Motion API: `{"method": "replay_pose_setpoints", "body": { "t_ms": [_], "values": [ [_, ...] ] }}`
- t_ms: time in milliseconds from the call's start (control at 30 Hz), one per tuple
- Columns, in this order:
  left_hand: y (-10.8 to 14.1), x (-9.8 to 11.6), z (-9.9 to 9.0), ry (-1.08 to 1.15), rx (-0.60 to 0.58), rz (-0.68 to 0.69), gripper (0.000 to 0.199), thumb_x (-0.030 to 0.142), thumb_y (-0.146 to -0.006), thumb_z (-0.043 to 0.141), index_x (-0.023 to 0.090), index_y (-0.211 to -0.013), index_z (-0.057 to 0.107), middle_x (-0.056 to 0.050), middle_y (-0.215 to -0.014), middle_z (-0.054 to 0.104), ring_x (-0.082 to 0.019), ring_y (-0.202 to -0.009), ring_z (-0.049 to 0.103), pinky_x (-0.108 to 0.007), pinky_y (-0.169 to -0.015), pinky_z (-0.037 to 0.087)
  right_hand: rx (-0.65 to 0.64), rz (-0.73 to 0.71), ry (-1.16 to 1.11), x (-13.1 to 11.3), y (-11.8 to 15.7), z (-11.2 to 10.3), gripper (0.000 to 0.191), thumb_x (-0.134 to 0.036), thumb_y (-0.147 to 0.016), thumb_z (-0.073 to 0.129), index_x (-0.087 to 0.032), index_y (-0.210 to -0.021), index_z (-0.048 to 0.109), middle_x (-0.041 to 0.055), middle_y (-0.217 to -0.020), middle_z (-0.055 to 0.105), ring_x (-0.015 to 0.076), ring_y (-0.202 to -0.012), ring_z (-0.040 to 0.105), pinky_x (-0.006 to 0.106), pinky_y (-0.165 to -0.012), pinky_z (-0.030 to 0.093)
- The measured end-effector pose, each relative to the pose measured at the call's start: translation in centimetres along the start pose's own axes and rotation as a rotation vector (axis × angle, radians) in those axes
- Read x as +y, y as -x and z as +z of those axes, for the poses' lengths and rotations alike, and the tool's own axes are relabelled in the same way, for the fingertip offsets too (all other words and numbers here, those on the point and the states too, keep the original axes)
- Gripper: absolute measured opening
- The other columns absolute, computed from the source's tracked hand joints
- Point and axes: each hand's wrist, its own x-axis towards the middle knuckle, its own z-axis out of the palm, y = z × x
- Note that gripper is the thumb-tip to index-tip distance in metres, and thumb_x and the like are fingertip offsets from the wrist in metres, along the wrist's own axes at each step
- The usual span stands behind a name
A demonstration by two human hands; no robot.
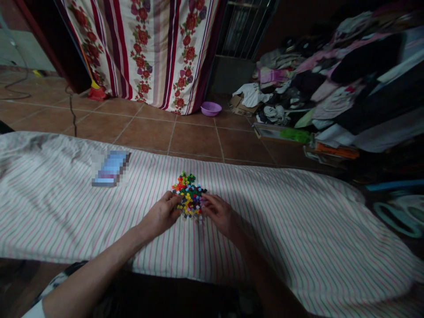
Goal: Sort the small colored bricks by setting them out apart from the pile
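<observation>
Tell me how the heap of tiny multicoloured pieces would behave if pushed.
The heap of pieces would probably spread apart, since it looks loose. Each piece should be light, being tiny beside the fingers. Blocky outlines suggest sliding more than rolling.

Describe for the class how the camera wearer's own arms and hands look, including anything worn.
The left hand and right hand wear no gloves, and neither wrist shows a watch or bracelet. Both forearms are bare. A pale sleeve edges in on the left arm; no sleeve is visible on the right arm.
</observation>
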Motion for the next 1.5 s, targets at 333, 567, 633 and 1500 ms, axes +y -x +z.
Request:
{"method": "replay_pose_setpoints", "body": {
  "t_ms": [333,567,633,1500],
  "values": [
    [-4.1,0.8,0.5,-0.131,0.187,0.040,0.028,0.025,-0.091,0.048,0.019,-0.111,0.067,-0.009,-0.109,0.065,-0.022,-0.101,0.061,-0.040,-0.091,0.056,0.125,-0.150,0.100,-0.3,-1.5,0.7,0.028,-0.025,-0.092,0.052,-0.026,-0.114,0.069,0.0076,-0.107,0.070,0.0192,-0.096,0.068,0.035,-0.087,0.059],
    [-6.7,-1.0,2.5,-0.264,0.218,0.107,0.039,0.033,-0.093,0.048,0.019,-0.127,0.060,-0.013,-0.140,0.052,-0.031,-0.137,0.039,-0.053,-0.111,0.041,0.225,-0.158,0.249,-0.7,-1.9,0.2,0.026,-0.024,-0.093,0.050,-0.024,-0.105,0.073,0.0070,-0.105,0.072,0.0188,-0.100,0.068,0.036,-0.092,0.058],
    [-6.8,-1.5,3.0,-0.270,0.185,0.101,0.043,0.036,-0.094,0.047,0.019,-0.133,0.056,-0.015,-0.142,0.050,-0.031,-0.139,0.037,-0.053,-0.111,0.040,0.267,-0.129,0.278,-0.6,-1.7,0.1,0.026,-0.025,-0.094,0.049,-0.024,-0.103,0.073,0.0073,-0.104,0.071,0.0189,-0.099,0.068,0.036,-0.090,0.058],
    [-5.5,-0.6,2.4,-0.248,0.076,0.173,0.037,0.039,-0.094,0.049,0.018,-0.120,0.064,-0.012,-0.120,0.059,-0.027,-0.121,0.049,-0.048,-0.106,0.044,0.106,-0.053,0.436,-0.3,-2.2,-0.2,0.029,-0.024,-0.092,0.051,-0.025,-0.114,0.070,0.0060,-0.113,0.071,0.0213,-0.107,0.064,0.039,-0.095,0.053]
  ]
}}
